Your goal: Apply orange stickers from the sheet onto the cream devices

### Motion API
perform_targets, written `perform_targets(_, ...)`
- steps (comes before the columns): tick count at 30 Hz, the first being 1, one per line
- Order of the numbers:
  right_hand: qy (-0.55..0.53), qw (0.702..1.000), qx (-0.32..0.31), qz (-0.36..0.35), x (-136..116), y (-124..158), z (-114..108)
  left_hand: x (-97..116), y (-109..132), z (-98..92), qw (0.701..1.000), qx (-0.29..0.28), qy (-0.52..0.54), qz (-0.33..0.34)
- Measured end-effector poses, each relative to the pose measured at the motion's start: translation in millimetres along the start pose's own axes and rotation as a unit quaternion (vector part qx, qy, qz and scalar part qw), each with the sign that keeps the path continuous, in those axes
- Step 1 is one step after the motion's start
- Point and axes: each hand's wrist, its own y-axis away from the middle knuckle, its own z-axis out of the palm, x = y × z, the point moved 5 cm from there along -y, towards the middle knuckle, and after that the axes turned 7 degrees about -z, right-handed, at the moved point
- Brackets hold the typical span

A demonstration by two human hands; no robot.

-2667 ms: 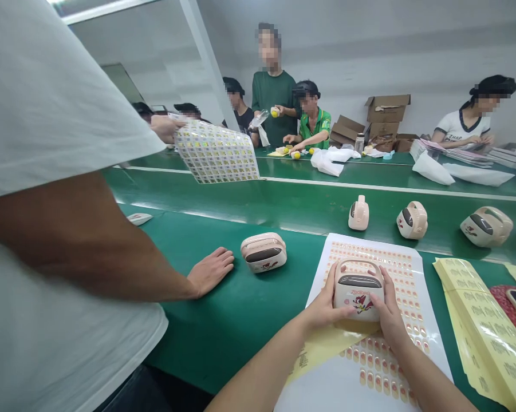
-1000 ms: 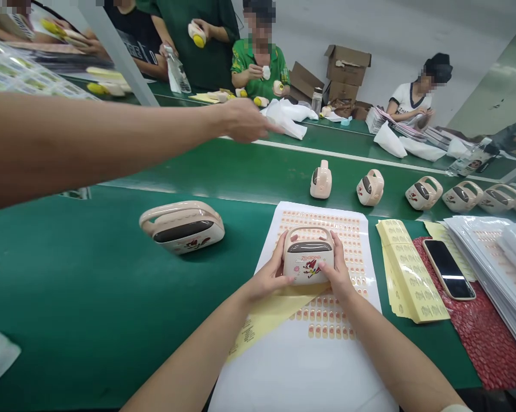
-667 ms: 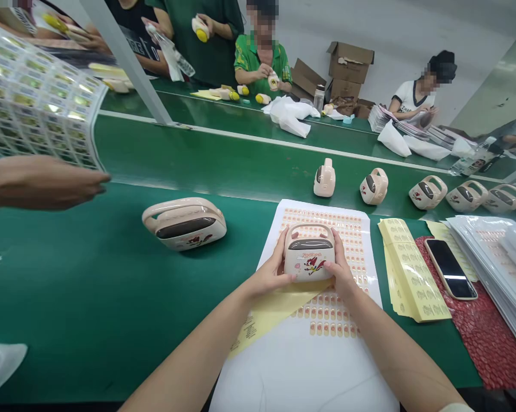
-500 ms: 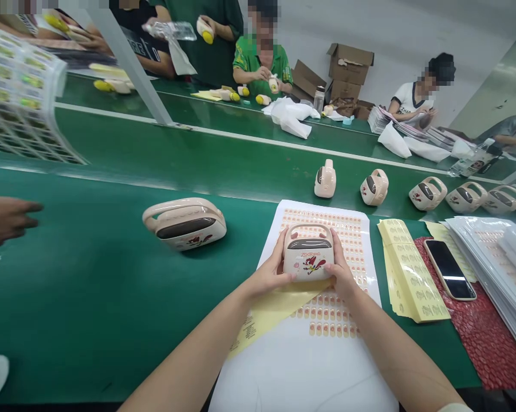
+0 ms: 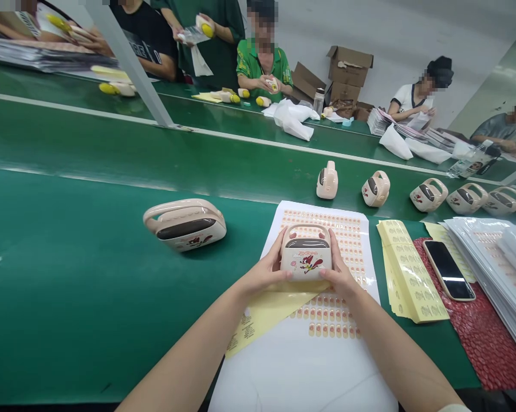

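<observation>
Between both hands I hold a small cream device with a handle (image 5: 306,262), its dark panel and "Zootopia" print with a red cartoon figure facing me. My left hand (image 5: 266,273) is closed on its left side, my right hand (image 5: 341,269) on its right, thumbs at the lower front corners. Under it lie a yellow label sheet (image 5: 279,312) and a white sheet of small orange stickers (image 5: 322,330). To the left, a second cream device (image 5: 189,225) sits alone on the green table.
Several similar devices, among them a near one (image 5: 327,180), line the green conveyor (image 5: 240,154). At right are yellow label sheets (image 5: 412,269), a phone (image 5: 449,270) on red bubble wrap (image 5: 485,337), and stacked sheets (image 5: 493,274). Co-workers sit and stand across the line.
Another person's hand at the left and a sheet of stickers at the upper left have gone out of view. The held device has shifted very slightly left in my hands.
</observation>
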Motion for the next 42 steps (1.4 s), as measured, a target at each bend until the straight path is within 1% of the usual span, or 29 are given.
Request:
perform_targets(4,0.005,1.000,-0.009,-0.006,-1,0,0,2,0,2.5,1.000,-0.005,0.002,-0.001)
perform_targets(9,0.011,0.999,-0.035,0.003,1,0,0,6,1,6.7,1.000,0.003,-0.002,-0.005)
perform_targets(13,0.034,0.999,-0.035,-0.002,1,-1,-2,7,2,8.0,1.000,0.004,-0.007,-0.006)
perform_targets(18,0.017,0.999,-0.050,-0.015,3,-1,-1,7,2,7.4,1.000,0.004,-0.012,-0.001)
perform_targets(24,0.029,0.999,-0.025,-0.012,3,0,-3,6,3,6.3,1.000,0.000,-0.005,-0.004)
perform_targets(29,0.023,1.000,-0.020,-0.007,-1,-1,0,5,3,6.1,1.000,0.001,0.001,-0.006)
perform_targets(33,0.015,1.000,-0.026,-0.001,1,-2,-1,6,2,7.2,1.000,0.010,-0.001,-0.003)
perform_targets(35,0.009,0.999,-0.036,-0.001,3,-2,-2,4,1,6.5,1.000,0.012,-0.006,-0.004)
perform_targets(38,0.009,0.999,-0.043,-0.003,5,-2,-2,-4,-3,2.3,1.000,0.018,-0.010,-0.002)
perform_targets(42,0.032,0.999,-0.010,-0.001,4,0,-1,-14,-6,-3.2,0.998,0.048,-0.027,0.009)
